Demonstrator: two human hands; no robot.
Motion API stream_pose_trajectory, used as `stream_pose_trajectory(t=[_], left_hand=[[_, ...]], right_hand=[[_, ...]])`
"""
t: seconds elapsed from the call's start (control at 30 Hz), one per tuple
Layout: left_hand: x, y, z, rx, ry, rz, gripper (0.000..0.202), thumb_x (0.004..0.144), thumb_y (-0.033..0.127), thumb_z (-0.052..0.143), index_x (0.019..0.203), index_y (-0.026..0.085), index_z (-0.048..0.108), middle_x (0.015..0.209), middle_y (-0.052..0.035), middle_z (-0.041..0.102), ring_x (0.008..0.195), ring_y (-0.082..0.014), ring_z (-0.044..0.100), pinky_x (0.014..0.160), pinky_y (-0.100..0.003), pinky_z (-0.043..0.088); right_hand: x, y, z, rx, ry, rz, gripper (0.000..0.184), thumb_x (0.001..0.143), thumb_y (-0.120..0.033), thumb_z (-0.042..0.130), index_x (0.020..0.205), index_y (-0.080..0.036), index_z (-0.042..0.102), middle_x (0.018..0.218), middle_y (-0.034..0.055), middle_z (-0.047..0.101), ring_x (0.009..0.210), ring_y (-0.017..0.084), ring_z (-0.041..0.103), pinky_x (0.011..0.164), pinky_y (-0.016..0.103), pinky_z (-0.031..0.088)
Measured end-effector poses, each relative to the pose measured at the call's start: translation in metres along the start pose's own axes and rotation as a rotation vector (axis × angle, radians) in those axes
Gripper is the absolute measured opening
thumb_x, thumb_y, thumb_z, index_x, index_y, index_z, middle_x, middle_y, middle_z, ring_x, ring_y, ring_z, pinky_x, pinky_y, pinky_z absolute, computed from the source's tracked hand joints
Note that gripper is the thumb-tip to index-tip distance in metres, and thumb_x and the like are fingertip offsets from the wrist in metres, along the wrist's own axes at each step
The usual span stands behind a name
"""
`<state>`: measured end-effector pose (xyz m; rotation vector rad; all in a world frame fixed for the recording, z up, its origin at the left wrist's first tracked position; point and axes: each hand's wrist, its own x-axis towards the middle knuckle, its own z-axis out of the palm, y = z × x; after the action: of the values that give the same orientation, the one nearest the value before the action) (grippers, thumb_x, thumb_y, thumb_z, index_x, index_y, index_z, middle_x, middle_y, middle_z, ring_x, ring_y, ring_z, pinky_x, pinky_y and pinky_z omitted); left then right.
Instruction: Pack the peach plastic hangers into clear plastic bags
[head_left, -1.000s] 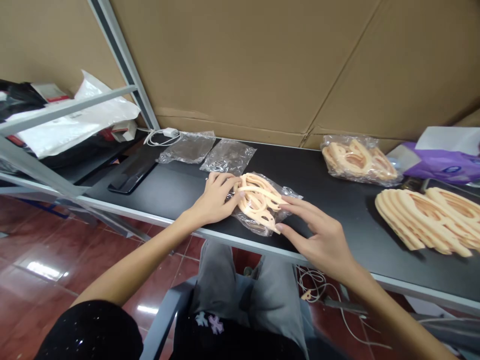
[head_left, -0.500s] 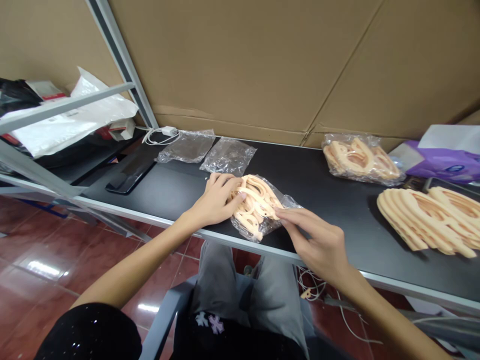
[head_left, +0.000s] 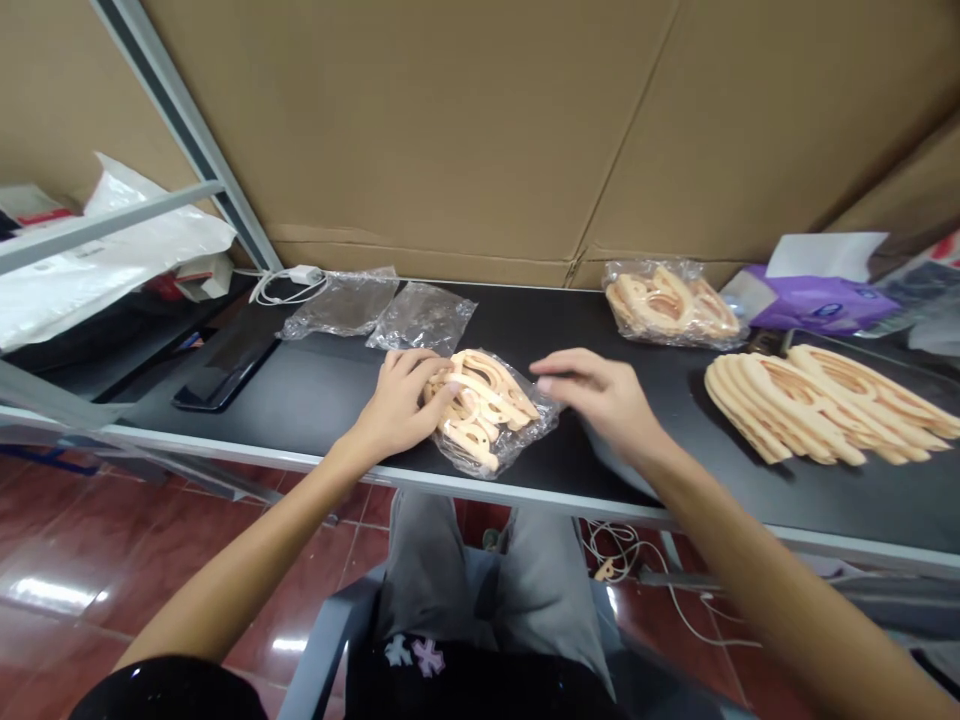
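Note:
A clear plastic bag of peach-coloured curved flat pieces [head_left: 487, 412] lies near the front edge of the black table [head_left: 300, 395]. My left hand [head_left: 396, 405] rests on the bag's left end with fingers curled over the pieces, pressing them. My right hand [head_left: 600, 395] hovers just right of the bag, fingers loosely bent and apart, holding nothing; its fingertips are close to the bag's right edge.
Two empty clear bags [head_left: 341, 305] [head_left: 424, 317] lie behind the bag. A filled bag [head_left: 667, 300] sits at the back right, a loose fanned stack of pieces [head_left: 817, 400] to the right, a purple pack [head_left: 817, 298] behind. A dark phone [head_left: 225, 362] and a white charger [head_left: 300, 275] lie left. Cardboard lines the back.
My right hand has lifted off the bag's right side and drawn back to the right. The bag looks flatter and more closed. The head camera has shifted, moving everything leftward.

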<state>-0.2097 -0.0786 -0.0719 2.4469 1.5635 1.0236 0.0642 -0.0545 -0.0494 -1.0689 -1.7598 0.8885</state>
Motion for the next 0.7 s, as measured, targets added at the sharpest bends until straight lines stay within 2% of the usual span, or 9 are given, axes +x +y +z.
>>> stream_pose_trajectory(t=[0.1,0.2,0.27,0.3,0.37,0.43,0.47,0.53,0.7], left_hand=[[0.0,0.001,0.0,0.007,0.073,0.006,0.026,0.101,0.036,0.053,0.11,0.018,0.071,0.114,-0.0086,0.072,0.111,-0.0256,0.057,0.105,-0.046,0.044],[-0.002,0.002,0.002,0.077,0.096,0.005,0.023,0.1,0.033,0.055,0.104,0.018,0.072,0.111,-0.0094,0.071,0.113,-0.0279,0.053,0.107,-0.05,0.042],[-0.003,0.002,0.003,0.128,0.096,0.004,0.022,0.098,0.032,0.057,0.106,0.019,0.072,0.116,-0.0104,0.069,0.118,-0.0306,0.049,0.108,-0.052,0.04],[-0.003,0.002,0.004,0.142,0.1,0.007,0.022,0.097,0.031,0.058,0.108,0.019,0.072,0.117,-0.0108,0.067,0.12,-0.0314,0.047,0.109,-0.053,0.04],[-0.004,0.002,0.004,0.144,0.122,0.011,0.024,0.095,0.031,0.06,0.113,0.018,0.07,0.119,-0.0118,0.066,0.121,-0.0321,0.046,0.109,-0.053,0.04],[-0.004,0.002,0.004,0.129,0.145,0.014,0.03,0.092,0.031,0.064,0.118,0.017,0.068,0.121,-0.0128,0.064,0.121,-0.0322,0.046,0.11,-0.054,0.039],[-0.004,0.002,0.003,0.119,0.153,0.013,0.033,0.091,0.032,0.065,0.12,0.016,0.066,0.122,-0.0132,0.063,0.121,-0.0324,0.046,0.111,-0.054,0.039],[-0.004,0.002,0.002,0.097,0.166,0.009,0.038,0.089,0.032,0.068,0.124,0.017,0.064,0.127,-0.0135,0.059,0.124,-0.0327,0.046,0.111,-0.055,0.039],[-0.006,0.005,-0.001,0.059,0.245,0.051,0.04,0.087,0.034,0.071,0.123,0.02,0.064,0.136,-0.0143,0.053,0.127,-0.0323,0.047,0.113,-0.053,0.041]], right_hand=[[0.027,-0.001,-0.004,0.009,-0.029,0.385,0.051,0.076,-0.055,0.079,0.111,-0.018,0.076,0.111,0.0115,0.077,0.099,0.026,0.071,0.088,0.04,0.056],[0.046,-0.01,0.005,-0.095,-0.189,0.504,0.089,0.062,-0.052,0.092,0.136,-0.012,0.063,0.112,0.014,0.078,0.104,0.028,0.072,0.095,0.04,0.055],[0.052,-0.019,0.016,-0.134,-0.27,0.535,0.099,0.053,-0.041,0.098,0.139,-0.01,0.06,0.111,0.0144,0.078,0.105,0.029,0.072,0.094,0.04,0.056],[0.053,-0.025,0.022,-0.14,-0.3,0.553,0.093,0.052,-0.037,0.098,0.134,-0.01,0.063,0.11,0.0143,0.078,0.104,0.029,0.072,0.091,0.039,0.057],[0.053,-0.034,0.03,-0.105,-0.375,0.602,0.068,0.054,-0.031,0.096,0.115,-0.011,0.073,0.103,0.0135,0.079,0.096,0.028,0.074,0.083,0.037,0.059],[0.051,-0.041,0.034,-0.01,-0.474,0.638,0.042,0.059,-0.028,0.091,0.095,-0.012,0.076,0.095,0.0126,0.08,0.087,0.026,0.075,0.076,0.034,0.06],[0.049,-0.043,0.035,0.046,-0.516,0.643,0.035,0.06,-0.026,0.089,0.09,-0.013,0.077,0.093,0.0122,0.08,0.085,0.025,0.076,0.075,0.034,0.06],[0.044,-0.047,0.035,0.117,-0.532,0.62,0.033,0.06,-0.022,0.087,0.091,-0.015,0.076,0.095,0.0113,0.08,0.085,0.025,0.076,0.073,0.033,0.061],[0.032,-0.05,0.034,0.126,-0.45,0.543,0.049,0.061,-0.018,0.085,0.107,-0.018,0.069,0.107,0.0096,0.079,0.093,0.026,0.076,0.072,0.032,0.061]])
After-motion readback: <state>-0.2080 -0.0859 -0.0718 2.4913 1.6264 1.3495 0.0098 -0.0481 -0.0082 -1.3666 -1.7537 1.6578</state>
